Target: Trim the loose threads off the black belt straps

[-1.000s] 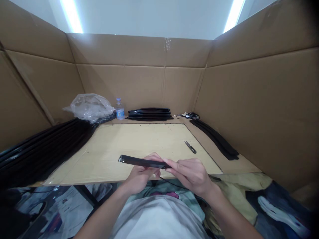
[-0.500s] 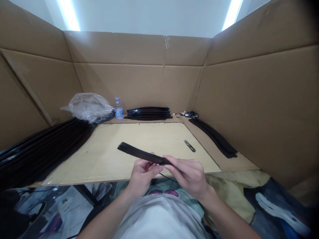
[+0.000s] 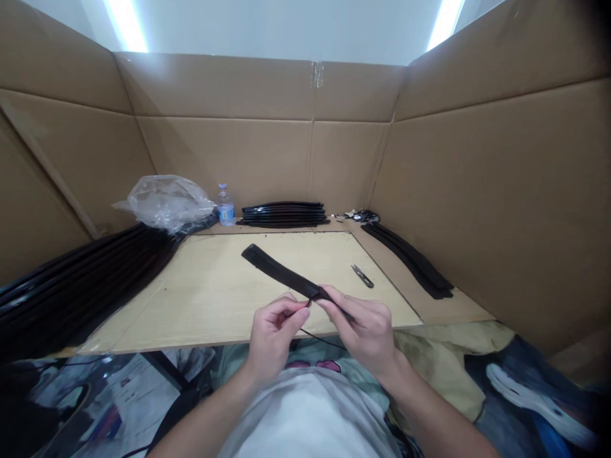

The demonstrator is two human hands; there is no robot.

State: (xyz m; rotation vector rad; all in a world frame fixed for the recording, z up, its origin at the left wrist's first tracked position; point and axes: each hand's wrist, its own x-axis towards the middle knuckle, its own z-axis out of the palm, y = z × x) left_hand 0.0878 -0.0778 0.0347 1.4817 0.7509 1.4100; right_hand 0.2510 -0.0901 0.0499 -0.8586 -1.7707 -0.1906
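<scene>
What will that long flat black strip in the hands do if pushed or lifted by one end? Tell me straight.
The long flat black strip, pinched near one end by the right hand, juts out over the pale wooden board without drooping, so it is probably fairly stiff. Fingertips alone carry it, so it is likely light. Being flat, it should slide rather than roll.

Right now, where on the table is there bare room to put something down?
The light wooden board is bare between the black strip pile on the left and the small metal snips. It is crowded along the back: crumpled clear plastic bag, small water bottle, stacked black strips.
</scene>
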